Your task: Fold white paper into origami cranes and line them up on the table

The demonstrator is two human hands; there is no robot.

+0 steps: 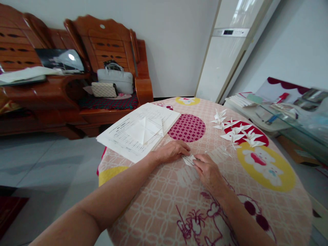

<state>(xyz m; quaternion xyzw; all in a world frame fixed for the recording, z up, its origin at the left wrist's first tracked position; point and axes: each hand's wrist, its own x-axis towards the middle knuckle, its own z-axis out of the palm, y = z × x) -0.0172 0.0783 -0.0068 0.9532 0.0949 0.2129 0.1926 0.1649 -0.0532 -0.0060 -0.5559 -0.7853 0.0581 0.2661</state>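
Observation:
Between my hands, low over the round table, is a small folded piece of printed paper (189,160). My left hand (172,151) pinches its left end, with the fingers bent over it. At its right side my right hand (208,169) has thumb and fingers closed on the edge. The finer folds are too small to make out. To the left lies a stack of printed sheets (120,136), with a creased paper square (144,130) on top. Several white folded paper cranes (237,131) stand grouped on the right far side of the table.
A patterned cloth covers the round table (159,191). Wooden armchairs (110,37) with a grey handbag (116,78) stand behind at left. A tall white air conditioner (222,61) is at the back, and a glass-topped side table (289,130) with clutter stands at right.

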